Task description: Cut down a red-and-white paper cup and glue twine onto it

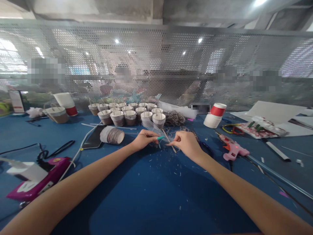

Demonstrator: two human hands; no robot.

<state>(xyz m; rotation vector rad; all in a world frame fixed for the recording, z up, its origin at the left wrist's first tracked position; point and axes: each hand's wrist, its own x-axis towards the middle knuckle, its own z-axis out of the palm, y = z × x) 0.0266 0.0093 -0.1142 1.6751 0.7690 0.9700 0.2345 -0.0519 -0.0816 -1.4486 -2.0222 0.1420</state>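
My left hand is closed in a pinch on a small teal piece, whose exact kind I cannot make out. Across from it, my right hand has thumb and finger pressed together; what lies in the pinch is too small to tell. Between the two hands, a thin tan stick slants over the table. Clear, streaked plastic lies just beyond the left fingertips. Behind the hands stand several small twine-handled buckets, and a brown-and-white wrapped cup rests on its side left of my left hand.
A pink glue gun lies at right with its cord. At left are a magenta power strip, cables and a dark phone. Stacked paper cups, a twine heap and a perforated screen stand behind. Scraps litter the blue table.
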